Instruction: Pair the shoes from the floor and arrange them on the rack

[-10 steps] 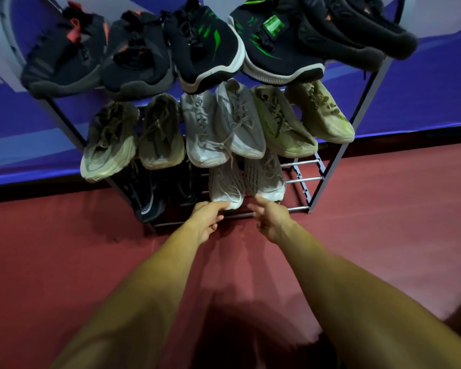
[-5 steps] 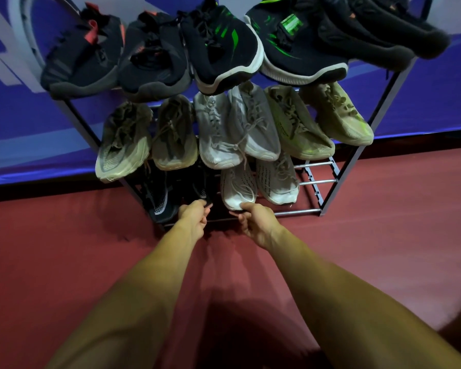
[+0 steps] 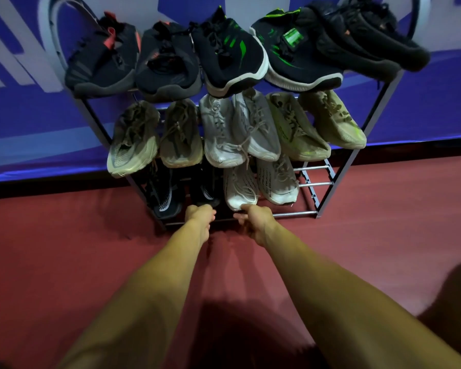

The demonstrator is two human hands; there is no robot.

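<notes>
A dark metal three-tier shoe rack (image 3: 294, 214) stood on the dull red floor (image 3: 64, 249) against a blue and white printed banner (image 3: 24, 123), and every shoe in view sat on it, toes toward the person. Along the top tier, from its left end, lay a pair of black trainers with coral tabs (image 3: 101, 59), a pair of black trainers with green stripes and white soles (image 3: 232, 57) and a pair of plain black trainers (image 3: 357, 41) reaching past the right corner. The middle tier carried a pair of olive-beige knit trainers (image 3: 133, 139), a pair of pale grey laced trainers (image 3: 218, 134) and a pair of yellowish-beige trainers (image 3: 333, 121). On the bottom tier, a pair of black trainers with white-speckled toes (image 3: 163, 195) filled the left half, and a pair of white knit trainers (image 3: 240, 185) sat just beside them; bare rails showed at that tier's right end. Both bare arms reached to the bottom tier's front edge. The left grip (image 3: 200, 215), a bare hand with fingers curled downward, sat in front of the right-hand black speckled trainer. The right grip (image 3: 256, 218) touched the toe of the left-hand white knit trainer, its fingers also curled down over the front rail. I could not tell whether either grip had closed on the rail or a shoe.
</notes>
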